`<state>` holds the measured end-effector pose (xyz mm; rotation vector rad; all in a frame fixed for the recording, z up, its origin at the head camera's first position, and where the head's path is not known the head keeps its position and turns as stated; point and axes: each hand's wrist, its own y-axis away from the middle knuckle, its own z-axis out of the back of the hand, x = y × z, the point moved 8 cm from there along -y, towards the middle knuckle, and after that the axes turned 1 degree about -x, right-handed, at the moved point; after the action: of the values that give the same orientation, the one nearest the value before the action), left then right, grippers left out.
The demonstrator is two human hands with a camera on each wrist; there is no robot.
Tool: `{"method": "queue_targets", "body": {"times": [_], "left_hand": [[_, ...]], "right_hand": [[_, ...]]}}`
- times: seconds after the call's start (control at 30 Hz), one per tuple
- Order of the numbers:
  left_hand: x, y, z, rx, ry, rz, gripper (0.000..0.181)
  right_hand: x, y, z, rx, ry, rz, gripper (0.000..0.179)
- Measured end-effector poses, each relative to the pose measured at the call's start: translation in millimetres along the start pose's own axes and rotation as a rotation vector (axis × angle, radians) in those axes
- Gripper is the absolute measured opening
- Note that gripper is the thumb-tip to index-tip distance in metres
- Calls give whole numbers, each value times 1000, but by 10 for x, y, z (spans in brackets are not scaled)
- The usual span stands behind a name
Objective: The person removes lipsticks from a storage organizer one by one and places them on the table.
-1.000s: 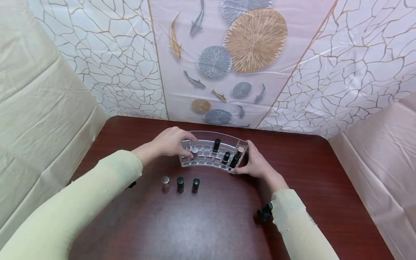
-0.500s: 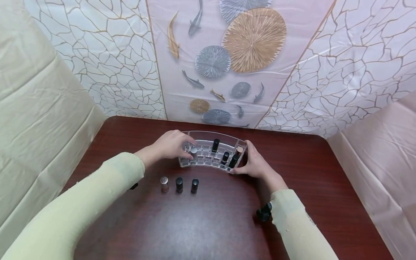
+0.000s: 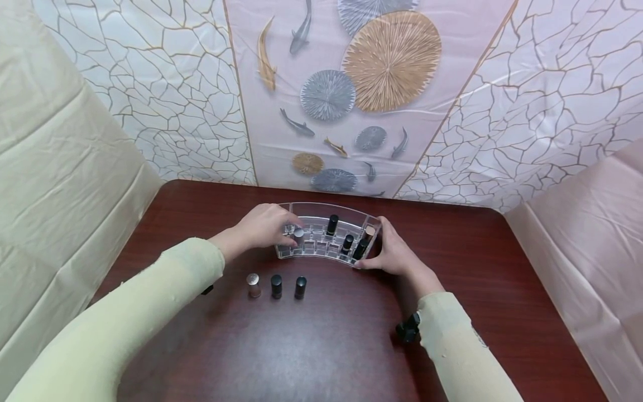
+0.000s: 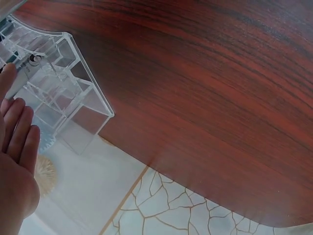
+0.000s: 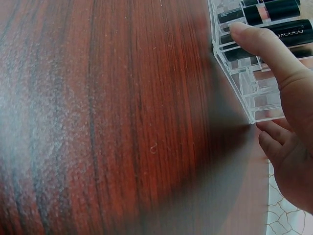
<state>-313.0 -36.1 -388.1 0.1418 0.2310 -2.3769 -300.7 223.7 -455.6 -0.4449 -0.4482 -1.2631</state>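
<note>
Item: clear curved holder (image 3: pixel 321 246), tiered, with small square compartments; standing towards the back of the counter (image 3: pixel 281 346), between the two hands.

Item: silver-capped tube (image 3: pixel 298 235), at the holder's left end, in the front part; exact compartment hidden by the hand.

Left hand (image 3: pixel 266 224): thumb and forefinger pinching the silver-capped tube; the remaining fingers, in the left wrist view, extended beside the holder.

Right hand (image 3: pixel 394 251): grasping the holder's right end, thumb on the front side, other fingers around the end and behind.

Also in the holder: a black tube (image 3: pixel 332 224) standing alone in a higher row; a second black tube (image 3: pixel 347 244) and a third black tube (image 3: pixel 360 249) in front at right; a tan-topped tube (image 3: pixel 369 233) just behind the third.

On the counter, near side of the holder: a silver-topped tube (image 3: pixel 253 285) and two black-capped tubes (image 3: pixel 276 286), upright in a row, apart from one another.

Handling notes (judgement): step in hand appears to be seating the silver-capped tube. Best kept in line with its compartment walls, lowered until the base meets the bottom, then released without sideways drag. Right-hand grip should be firm enough to prevent sliding, yet gentle; a shove could topple neighbouring tubes.
</note>
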Motion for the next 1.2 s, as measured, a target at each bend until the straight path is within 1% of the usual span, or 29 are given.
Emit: {"method": "queue_targets", "body": {"times": [0.23,0.5,0.77,1.0,1.2], "left_hand": [[-7,-2,-2,-33,15,-9,35],[-14,-1,9,-31,18,-15,34],[-45,-1,120,-42,28,-25,33],[-116,18,236,-48,18,-40,32],[-177,26,306,-64,35,-61,32]], "right_hand": [[14,-11,-7,14,0,-17,124],[28,-15,-5,11,-4,-7,123],[23,-13,-9,8,-2,4,124],[20,-3,-4,13,-7,-13,124],[23,6,6,15,-13,-11,124]]}}
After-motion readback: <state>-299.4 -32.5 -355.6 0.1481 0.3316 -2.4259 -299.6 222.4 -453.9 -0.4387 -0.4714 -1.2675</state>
